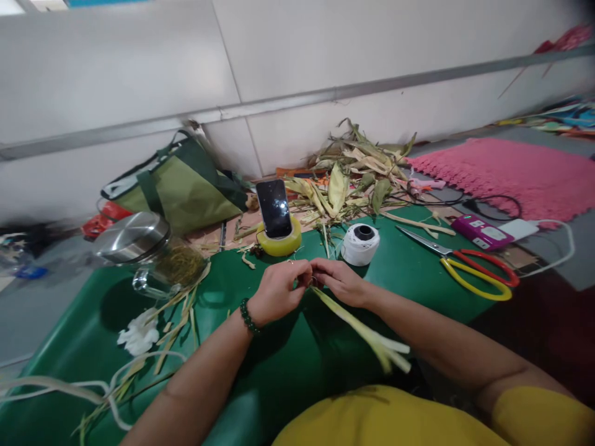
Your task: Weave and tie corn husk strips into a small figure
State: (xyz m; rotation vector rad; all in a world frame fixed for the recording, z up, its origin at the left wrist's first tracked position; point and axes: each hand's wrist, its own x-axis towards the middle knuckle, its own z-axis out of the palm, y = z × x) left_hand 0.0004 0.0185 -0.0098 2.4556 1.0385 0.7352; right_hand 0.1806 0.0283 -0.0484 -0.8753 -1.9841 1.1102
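Note:
My left hand [280,290], below a dark green bead bracelet [248,317], is closed in a pinch against my right hand [341,282]. Both sets of fingertips meet on the end of a bundle of pale green corn husk strips [356,322]. The strips slant down to the right toward my yellow shirt, and their loose ends spread apart. What exactly lies between the fingertips is hidden. Just beyond my right hand stands a white spool of thread [356,253]. A phone [273,209] leans upright in a yellow tape roll [281,246] beyond my left hand.
Scissors [469,266] with red and yellow handles lie right on the green table cover [395,266]. A glass jar mug [179,263] and crumpled tissue [139,332] stand left among husk scraps. Behind are a green bag [186,192], dried husks [362,161], and a purple box [481,231].

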